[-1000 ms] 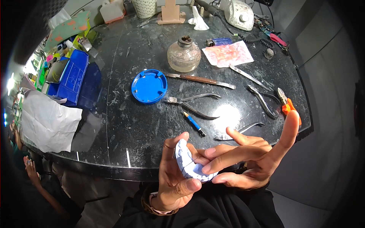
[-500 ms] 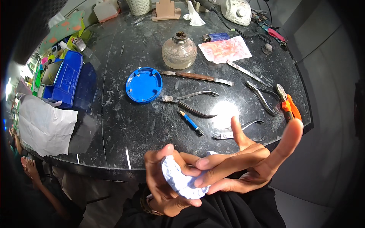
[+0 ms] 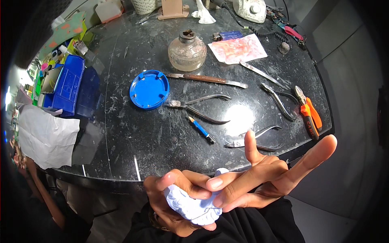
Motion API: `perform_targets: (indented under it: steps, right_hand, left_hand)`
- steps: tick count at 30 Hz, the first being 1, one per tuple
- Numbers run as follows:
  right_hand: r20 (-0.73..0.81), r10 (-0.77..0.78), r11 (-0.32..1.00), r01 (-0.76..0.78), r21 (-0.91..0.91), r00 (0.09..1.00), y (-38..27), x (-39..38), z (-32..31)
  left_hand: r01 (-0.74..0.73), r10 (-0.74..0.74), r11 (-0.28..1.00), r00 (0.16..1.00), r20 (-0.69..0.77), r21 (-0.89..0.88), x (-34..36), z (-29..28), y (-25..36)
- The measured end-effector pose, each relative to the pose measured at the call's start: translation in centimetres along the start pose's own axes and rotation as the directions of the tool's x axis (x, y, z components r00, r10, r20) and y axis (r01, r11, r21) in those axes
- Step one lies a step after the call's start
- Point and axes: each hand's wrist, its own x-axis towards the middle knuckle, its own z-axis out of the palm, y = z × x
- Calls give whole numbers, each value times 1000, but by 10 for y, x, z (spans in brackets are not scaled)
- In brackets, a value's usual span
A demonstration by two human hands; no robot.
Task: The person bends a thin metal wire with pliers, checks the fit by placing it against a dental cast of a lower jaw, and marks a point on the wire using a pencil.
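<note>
My left hand [image 3: 156, 193] is closed around a pale bluish-white dental plaster cast [image 3: 190, 205], held low in front of my lap at the table's near edge. The bumpy row of teeth on the cast faces up. My right hand [image 3: 263, 178] grips the cast's right side, several fingertips pressed together against it, while two other fingers stick out away from it. Whether something thin lies between those fingertips I cannot tell. Just beyond my right hand lie slim pliers [image 3: 239, 143]. A short blue pencil [image 3: 201, 130] and larger spread-handled pliers [image 3: 202, 107] rest farther off.
A blue round lid [image 3: 150, 91], a wooden-handled wax knife [image 3: 204, 79] and a glass spirit lamp [image 3: 187, 54] stand mid-table. On the right are orange-handled cutters [image 3: 310, 115], more pliers [image 3: 278, 101] and a pink-stained sheet [image 3: 239, 48]. White paper [image 3: 48, 135] hangs over the left edge, near another person's arm [image 3: 46, 194].
The cast has shifted slightly left and down and turned in my left hand. My right hand's outstretched finger has moved right and down. The table things appear slightly shifted left in view.
</note>
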Motion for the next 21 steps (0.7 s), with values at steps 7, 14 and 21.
perform_targets:
  steps: [7,14,21]
  right_hand:
    - [34,88,977,-93,193,996,-7,-1,3]
    - [33,79,972,-84,220,996,-8,4,2]
    - [110,158,987,-153,-50,981,-20,21,-7]
  left_hand:
    - [-21,21,1000,998,55,-9,-2,-5,1]
    - [5,16,997,967,255,-83,3,-18,7]
    - [-15,-11,997,948,317,80,11,-12,16]
